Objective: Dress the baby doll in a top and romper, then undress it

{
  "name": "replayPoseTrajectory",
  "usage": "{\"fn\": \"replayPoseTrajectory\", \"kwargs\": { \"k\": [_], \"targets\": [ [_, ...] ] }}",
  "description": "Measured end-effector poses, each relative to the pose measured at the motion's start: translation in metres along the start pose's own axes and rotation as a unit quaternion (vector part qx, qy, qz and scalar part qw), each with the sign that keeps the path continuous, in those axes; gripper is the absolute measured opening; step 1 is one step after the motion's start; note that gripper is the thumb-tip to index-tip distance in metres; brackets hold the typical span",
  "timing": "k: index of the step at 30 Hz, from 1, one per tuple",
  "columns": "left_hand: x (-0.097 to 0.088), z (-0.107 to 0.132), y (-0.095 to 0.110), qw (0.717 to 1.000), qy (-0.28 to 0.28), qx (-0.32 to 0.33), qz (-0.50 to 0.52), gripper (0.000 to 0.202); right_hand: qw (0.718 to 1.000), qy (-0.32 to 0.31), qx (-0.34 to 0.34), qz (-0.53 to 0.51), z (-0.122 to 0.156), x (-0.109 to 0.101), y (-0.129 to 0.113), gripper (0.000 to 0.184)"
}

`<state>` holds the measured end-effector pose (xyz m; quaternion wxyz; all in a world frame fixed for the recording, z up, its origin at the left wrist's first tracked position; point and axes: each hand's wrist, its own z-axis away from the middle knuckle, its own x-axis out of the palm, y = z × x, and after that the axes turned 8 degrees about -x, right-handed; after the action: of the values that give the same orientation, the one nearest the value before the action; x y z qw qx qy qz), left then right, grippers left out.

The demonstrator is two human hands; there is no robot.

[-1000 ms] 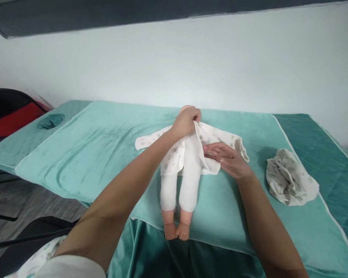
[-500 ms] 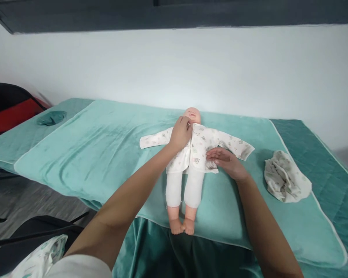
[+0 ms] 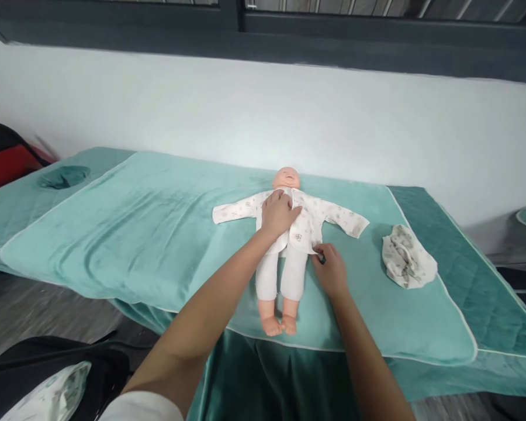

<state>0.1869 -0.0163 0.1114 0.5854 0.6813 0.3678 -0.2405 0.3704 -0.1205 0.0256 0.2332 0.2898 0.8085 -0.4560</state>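
Note:
A baby doll [image 3: 286, 177] lies on its back, with its head by the wall and its bare feet toward me. It wears a white printed baby jacket [image 3: 307, 225], the sleeves spread out to both sides, and white trousers [image 3: 267, 276]. My left hand [image 3: 280, 215] rests on the chest of the jacket, fingers laid out and thumb apart. At the jacket's lower right corner, my right hand [image 3: 332, 270] pinches the hem between thumb and fingers. A small dark spot shows at those fingertips; I cannot make out what it is.
Under the doll is a light green velvet cover [image 3: 158, 222] on a bed with a face hole [image 3: 64, 177]. A crumpled printed cloth [image 3: 407, 257] lies to the right. Black chairs stand at the left, one holding a printed packet [image 3: 52, 394]. A white wall [image 3: 245, 117] rises behind.
My left hand has moved from the doll's neck down onto its chest. My right hand has dropped from the jacket's side to its lower corner and closed on the hem. The view has shifted.

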Motion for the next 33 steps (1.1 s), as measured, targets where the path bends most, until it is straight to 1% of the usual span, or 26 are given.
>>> {"fn": "replayPoseTrajectory", "kwargs": {
  "k": [2,4,5,6,8,10,11,13,14,15,16,18,19,20,22,24,26,28,30,33],
  "targets": [
    [0.002,0.002,0.001,1.000,0.015,0.009,-0.012,0.018,0.999,-0.025,-0.010,-0.036,0.002,-0.002,-0.005,0.011],
    [0.003,0.004,-0.002,0.999,0.030,0.030,-0.008,0.014,0.993,-0.054,-0.010,-0.107,0.003,-0.005,-0.006,0.016],
    [0.003,0.004,-0.004,0.999,0.035,0.037,0.001,0.012,0.988,-0.055,0.001,-0.147,0.002,-0.007,-0.005,0.018],
    [0.003,0.003,-0.006,0.999,0.037,0.036,0.014,0.011,0.982,-0.043,0.023,-0.182,0.000,-0.008,-0.003,0.020],
    [0.003,-0.001,-0.012,0.998,0.042,0.010,0.048,0.012,0.974,0.011,0.086,-0.208,-0.010,-0.011,0.008,0.026],
    [0.003,-0.005,-0.017,0.995,0.053,-0.023,0.080,0.013,0.976,0.078,0.129,-0.160,-0.026,-0.015,0.025,0.032],
    [0.004,-0.007,-0.019,0.994,0.058,-0.032,0.093,0.011,0.979,0.105,0.125,-0.118,-0.035,-0.018,0.036,0.033],
    [0.004,-0.009,-0.022,0.992,0.059,-0.031,0.106,0.004,0.982,0.167,0.081,-0.023,-0.053,-0.025,0.060,0.033],
    [0.004,-0.009,-0.024,0.993,0.055,-0.024,0.106,0.005,0.975,0.208,0.075,0.022,-0.061,-0.029,0.072,0.032],
    [0.003,-0.010,-0.025,0.993,0.050,-0.015,0.101,0.009,0.963,0.246,0.095,0.059,-0.068,-0.034,0.083,0.033],
    [0.002,-0.011,-0.026,0.994,0.045,-0.006,0.095,0.011,0.950,0.269,0.136,0.081,-0.074,-0.038,0.093,0.034],
    [0.001,-0.015,-0.027,0.996,0.038,0.009,0.084,0.009,0.932,0.273,0.220,0.089,-0.081,-0.045,0.108,0.039],
    [0.001,-0.019,-0.027,0.996,0.034,0.012,0.085,0.009,0.930,0.258,0.248,0.089,-0.083,-0.047,0.113,0.041],
    [0.001,-0.024,-0.026,0.995,0.030,0.010,0.090,0.010,0.932,0.237,0.261,0.091,-0.085,-0.048,0.117,0.041],
    [0.002,-0.037,-0.021,0.995,0.018,-0.001,0.100,0.015,0.943,0.199,0.248,0.094,-0.089,-0.047,0.121,0.037],
    [0.004,-0.050,-0.015,0.995,0.004,-0.018,0.100,0.018,0.953,0.187,0.222,0.080,-0.094,-0.046,0.125,0.030],
    [0.008,-0.060,-0.011,0.995,-0.008,-0.026,0.091,0.018,0.953,0.210,0.211,0.053,-0.102,-0.045,0.131,0.028],
    [0.011,-0.066,-0.009,0.996,-0.004,-0.022,0.091,0.019,0.946,0.244,0.211,0.031,-0.109,-0.044,0.138,0.029],
    [0.014,-0.067,-0.011,0.993,0.019,-0.021,0.112,0.020,0.941,0.271,0.203,0.019,-0.115,-0.044,0.146,0.030],
    [0.018,-0.067,-0.015,0.985,0.049,-0.049,0.160,0.020,0.942,0.280,0.187,0.011,-0.120,-0.041,0.152,0.032]
  ]
}}
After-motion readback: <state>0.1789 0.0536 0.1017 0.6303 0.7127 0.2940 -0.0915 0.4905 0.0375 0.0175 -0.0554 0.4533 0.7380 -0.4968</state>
